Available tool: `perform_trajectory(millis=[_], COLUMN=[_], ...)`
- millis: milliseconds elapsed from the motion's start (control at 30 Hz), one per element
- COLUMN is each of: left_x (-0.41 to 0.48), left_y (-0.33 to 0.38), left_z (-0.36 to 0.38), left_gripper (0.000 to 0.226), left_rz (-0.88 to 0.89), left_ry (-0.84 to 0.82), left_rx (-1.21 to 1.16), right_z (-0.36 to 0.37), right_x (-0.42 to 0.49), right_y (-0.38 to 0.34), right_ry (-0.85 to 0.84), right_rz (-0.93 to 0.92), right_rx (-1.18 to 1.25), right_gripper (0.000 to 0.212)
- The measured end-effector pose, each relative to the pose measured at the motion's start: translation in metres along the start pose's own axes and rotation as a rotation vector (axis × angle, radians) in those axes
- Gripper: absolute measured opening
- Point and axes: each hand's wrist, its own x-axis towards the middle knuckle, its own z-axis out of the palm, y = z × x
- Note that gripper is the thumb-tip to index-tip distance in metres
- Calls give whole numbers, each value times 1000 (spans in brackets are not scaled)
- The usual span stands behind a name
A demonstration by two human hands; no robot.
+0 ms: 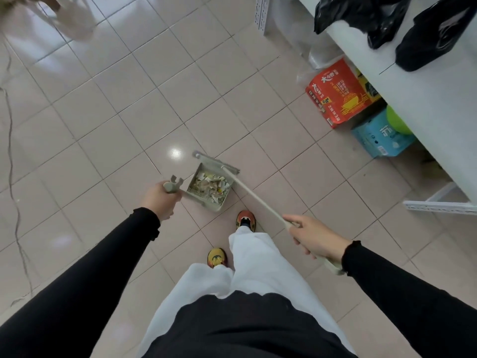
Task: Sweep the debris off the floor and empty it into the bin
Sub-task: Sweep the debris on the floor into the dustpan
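Note:
A grey-green dustpan (216,202) sits on the tiled floor just ahead of my feet, filled with paper scraps and debris (211,184). My left hand (160,200) is closed around the top of the dustpan's upright handle (172,184). My right hand (313,236) grips the long pale broom handle (254,196). The broom head (215,162) rests at the dustpan's far open edge. No bin is in view.
A white table (423,99) runs along the right with black bags (371,16) on top. Under it stand a red noodle box (338,95), a blue box (382,140) and a green ball (396,121). A thin cable (11,161) trails down the left floor. A white bag (73,18) lies at top left.

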Motion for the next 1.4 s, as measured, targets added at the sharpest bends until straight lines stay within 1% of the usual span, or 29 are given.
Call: perform_trajectory(millis=[100,200,333,400,467,567,700,767,833,900,1033,1200,1400], left_x=[-3,-5,-9,-10,-11,-14,-24,-25,-27,-31,-43,-64,-104], left_y=[-8,-12,-19,-21,-24,-25,-25,-29,-30,-29,-20,9,58], left_z=[-2,-3,-5,-5,-5,-6,-9,-5,2,13,32,67,139], left_gripper=[12,15,16,12,14,25,26,23,13,8,13,16,5], left_rz=[11,12,7,15,15,23,7,46,122,183,242,318,397], left_ry=[2,-11,-39,-43,-47,-75,-196,-214,-182,-171,-202,-248,-320], left_rx=[-5,-4,-22,-29,-44,-55,-110,-107,-99,-45,19,142,241], right_z=[22,49,85,98,105,114,132,142,149,152,146,125,87], right_x=[18,55,67,55,35,2,-29,-39,-46,-51,-62,-81,-100], right_y=[-17,-32,-33,-25,-10,22,56,64,70,76,92,125,193], right_ry=[112,142,53,7,-8,16,74,108,142,176,238,325,411], right_rz=[-45,-42,33,38,50,63,41,31,27,30,15,19,63], right_rx=[-82,-168,-70,-22,52,152,188,226,285,352,466,592,740], right_gripper=[46,42,45,43,43,48,48,49,50,51,53,50,50])
